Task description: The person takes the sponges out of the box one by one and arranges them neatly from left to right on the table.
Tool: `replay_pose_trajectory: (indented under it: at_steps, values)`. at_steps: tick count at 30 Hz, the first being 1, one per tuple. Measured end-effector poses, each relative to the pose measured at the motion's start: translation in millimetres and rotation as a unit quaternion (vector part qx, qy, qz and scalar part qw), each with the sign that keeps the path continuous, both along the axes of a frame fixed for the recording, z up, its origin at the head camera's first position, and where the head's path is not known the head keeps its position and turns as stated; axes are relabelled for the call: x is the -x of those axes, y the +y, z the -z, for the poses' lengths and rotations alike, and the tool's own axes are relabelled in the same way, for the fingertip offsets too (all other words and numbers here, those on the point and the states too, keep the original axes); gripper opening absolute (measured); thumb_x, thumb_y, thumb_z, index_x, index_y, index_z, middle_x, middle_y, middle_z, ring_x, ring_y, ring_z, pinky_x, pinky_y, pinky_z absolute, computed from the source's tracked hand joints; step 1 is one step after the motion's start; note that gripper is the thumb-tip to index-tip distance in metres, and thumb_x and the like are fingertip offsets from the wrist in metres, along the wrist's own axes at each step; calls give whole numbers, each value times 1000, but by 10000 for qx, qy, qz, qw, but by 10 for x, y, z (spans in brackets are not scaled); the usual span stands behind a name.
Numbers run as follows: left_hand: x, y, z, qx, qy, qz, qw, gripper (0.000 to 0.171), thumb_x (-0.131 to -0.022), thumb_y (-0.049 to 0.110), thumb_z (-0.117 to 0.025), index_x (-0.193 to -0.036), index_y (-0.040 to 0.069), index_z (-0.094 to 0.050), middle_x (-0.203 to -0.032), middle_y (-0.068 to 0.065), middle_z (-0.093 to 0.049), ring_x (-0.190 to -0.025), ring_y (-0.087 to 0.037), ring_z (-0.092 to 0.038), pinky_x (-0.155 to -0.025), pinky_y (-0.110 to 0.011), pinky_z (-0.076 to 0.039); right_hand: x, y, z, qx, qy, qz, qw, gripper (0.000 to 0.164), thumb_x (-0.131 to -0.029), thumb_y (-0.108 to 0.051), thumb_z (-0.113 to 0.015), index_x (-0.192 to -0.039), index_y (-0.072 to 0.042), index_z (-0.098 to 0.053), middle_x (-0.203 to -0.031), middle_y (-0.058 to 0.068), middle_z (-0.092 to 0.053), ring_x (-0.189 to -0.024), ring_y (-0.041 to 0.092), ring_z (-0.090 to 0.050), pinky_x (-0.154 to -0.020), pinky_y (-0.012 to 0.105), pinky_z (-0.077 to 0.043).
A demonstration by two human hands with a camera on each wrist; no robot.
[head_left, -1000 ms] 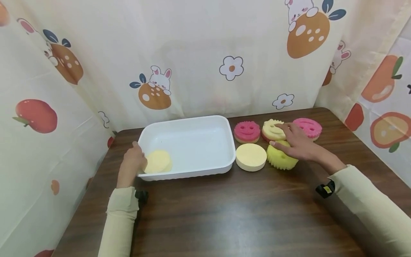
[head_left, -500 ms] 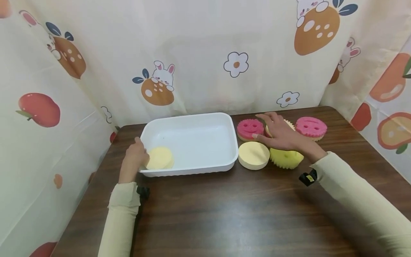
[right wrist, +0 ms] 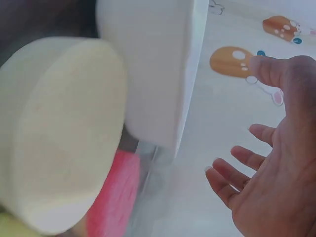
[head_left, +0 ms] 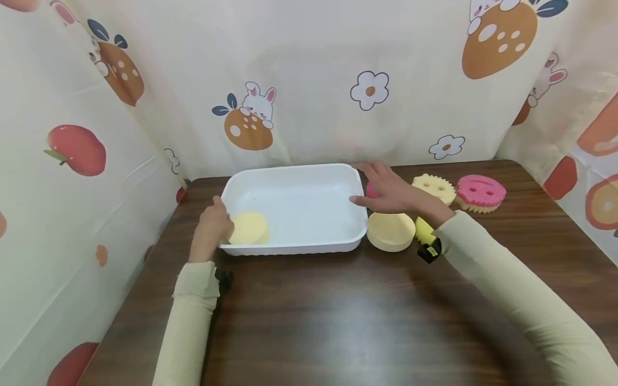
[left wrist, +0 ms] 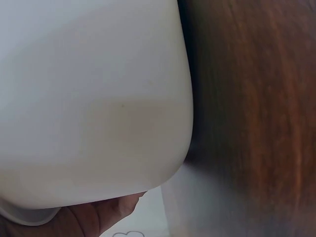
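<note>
My left hand (head_left: 211, 224) grips the left rim of a white rectangular tray (head_left: 294, 249); in the left wrist view its fingers (left wrist: 111, 212) show at the tray's edge. A round cream sponge (head_left: 249, 228) lies inside the tray, beside that hand. Above the tray's right rim is my right hand (head_left: 383, 188), fingers spread and holding nothing. Under it a pink sponge (head_left: 370, 191) is mostly hidden; the right wrist view shows part of this pink sponge (right wrist: 116, 192). Another round cream sponge (head_left: 391, 232) sits right of the tray, below the hand.
A cream smiley sponge (head_left: 434, 188) and a pink smiley sponge (head_left: 480, 192) lie at the back right. A yellow sponge (head_left: 424, 230) is partly covered by the right wrist. The dark wooden table (head_left: 309, 321) meets a printed curtain (head_left: 314, 107) behind the tray.
My right hand has moved left from above the cream and yellow smiley sponges, past the pink one, to the tray's right rim. My left hand stays at the tray's left end.
</note>
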State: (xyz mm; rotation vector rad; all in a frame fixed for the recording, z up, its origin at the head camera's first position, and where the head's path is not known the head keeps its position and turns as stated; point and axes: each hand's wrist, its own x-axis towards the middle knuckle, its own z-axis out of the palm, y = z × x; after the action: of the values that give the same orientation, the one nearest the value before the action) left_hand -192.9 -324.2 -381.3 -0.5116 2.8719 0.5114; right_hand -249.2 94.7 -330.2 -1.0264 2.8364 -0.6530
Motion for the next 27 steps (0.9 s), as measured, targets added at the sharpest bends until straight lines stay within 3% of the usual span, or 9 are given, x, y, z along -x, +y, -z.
replay_pose_trajectory:
  at_steps: [6, 13, 18, 27]
  values:
    - [32, 26, -38, -57, 9, -110, 9999, 72, -99, 13, -45, -153, -8, -3, -121, -34, -53, -98, -39, -58, -81, -48, -56, 18, -168, -131, -28, -310, -92, 9995, 82, -92, -46, -63, -156, -18, -22, -159, 16, -20, -145, 35, -24, -112, 61, -35]
    - [27, 38, -35, -52, -105, -250, 9996, 73, -98, 11, -47, -154, -7, -3, -123, -34, -53, -100, -39, -58, -83, -49, -57, 16, -353, -187, 133, -548, -536, 9970, 83, -91, -40, -66, -156, -16, -20, -156, 15, -20, -144, 33, -22, -116, 57, -29]
    - [11, 36, -25, -83, -96, -283, 9995, 75, -97, 10, -48, -154, -7, -3, -122, -33, -54, -99, -38, -58, -79, -46, -57, 29, -498, -231, 126, -473, -786, 9957, 83, -91, -37, -67, -156, -13, -21, -157, 16, -19, -145, 34, -21, -118, 58, -25]
    - [-20, 27, -28, -121, -72, -206, 9997, 77, -97, 10, -50, -155, -7, -2, -123, -33, -54, -101, -38, -59, -86, -49, -57, 40, -724, -300, 10, -317, -1023, 9942, 83, -90, -38, -67, -155, -12, -22, -154, 15, -25, -142, 34, -26, -117, 56, -28]
